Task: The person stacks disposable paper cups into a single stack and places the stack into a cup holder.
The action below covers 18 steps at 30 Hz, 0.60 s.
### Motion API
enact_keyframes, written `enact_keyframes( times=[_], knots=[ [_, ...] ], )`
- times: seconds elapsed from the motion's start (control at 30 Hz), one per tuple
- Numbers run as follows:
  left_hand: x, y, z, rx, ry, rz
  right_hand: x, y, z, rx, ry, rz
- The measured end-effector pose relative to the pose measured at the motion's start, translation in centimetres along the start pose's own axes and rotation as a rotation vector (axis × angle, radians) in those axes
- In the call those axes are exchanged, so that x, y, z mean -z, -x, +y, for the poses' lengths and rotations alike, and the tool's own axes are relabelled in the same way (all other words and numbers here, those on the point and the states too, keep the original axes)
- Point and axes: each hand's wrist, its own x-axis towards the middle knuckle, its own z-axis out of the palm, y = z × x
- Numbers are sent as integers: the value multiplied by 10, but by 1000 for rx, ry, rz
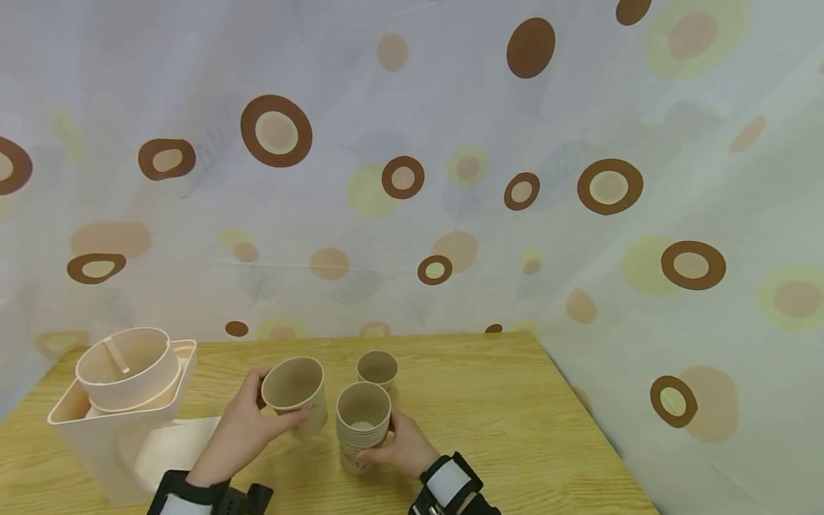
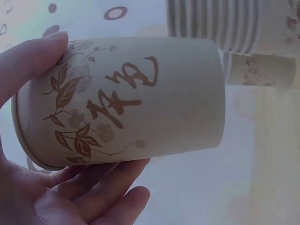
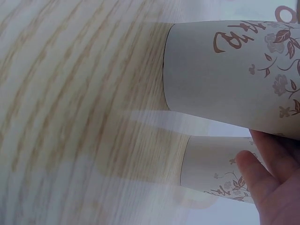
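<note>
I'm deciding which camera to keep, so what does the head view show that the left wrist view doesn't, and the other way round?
Only the head view: the container with a tub in it, and the right hand. Only the left wrist view: clear brown writing on the held cup. Both: the left hand, the held cup, the stack and the lone cup.

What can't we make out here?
Nested paper-cup stack: exact count; head view, rims packed too tightly; left wrist view, cut off by the top edge.
Its rims: right wrist view, cut off by the right edge.
Rectangular white bin: floor; head view, hidden by the round white tub.
White piece beside the bin: full shape; head view, partly behind the left arm.
</note>
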Motion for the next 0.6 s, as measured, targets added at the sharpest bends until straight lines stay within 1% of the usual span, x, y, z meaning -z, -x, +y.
enact_keyframes(
  times=[0.1, 0.2, 0.3, 0.43, 0.6],
  knots=[
    [0, 0, 11, -26, -2, 5, 0, 0, 3, 7, 16, 3],
    [-1, 0, 22, -64, -13, 25, 0, 0, 5, 14, 20, 2],
    [-5, -1, 32, -107, -4, 39, 1, 0, 5, 20, 17, -2],
    [-16, -6, 40, -153, 34, 33, 2, 1, 3, 11, 15, -6],
    [-33, -12, 42, -189, 85, 12, 2, 1, 0, -7, 35, -9]
  ],
)
